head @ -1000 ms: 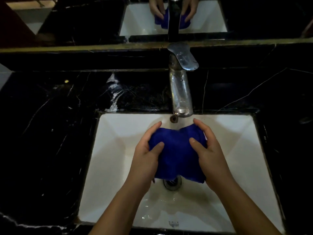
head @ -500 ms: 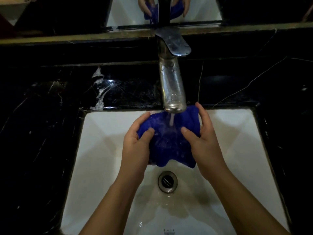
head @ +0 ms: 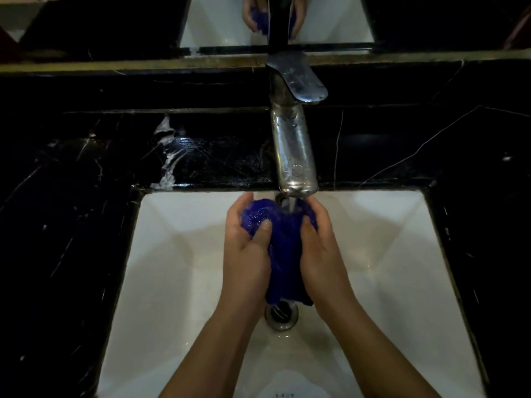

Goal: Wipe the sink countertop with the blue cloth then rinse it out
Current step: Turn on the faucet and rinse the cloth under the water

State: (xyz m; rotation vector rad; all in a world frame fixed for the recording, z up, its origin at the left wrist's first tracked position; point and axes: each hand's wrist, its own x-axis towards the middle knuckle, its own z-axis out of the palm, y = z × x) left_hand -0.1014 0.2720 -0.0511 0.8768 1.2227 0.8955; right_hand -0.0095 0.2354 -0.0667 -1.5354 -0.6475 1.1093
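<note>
I've got the blue cloth (head: 283, 248) bunched directly under the faucet (head: 294, 156), long axis hanging toward the drain (head: 281, 314); my left hand (head: 248, 254) and right hand (head: 321, 254) clench its sides.

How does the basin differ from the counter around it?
The basin is plain white and sunken; the counter is black with thin white veins and flat. Tap water runs into the basin, while the counter carries only a pale wet-looking streak left of the tap. Both look glossy.
</note>
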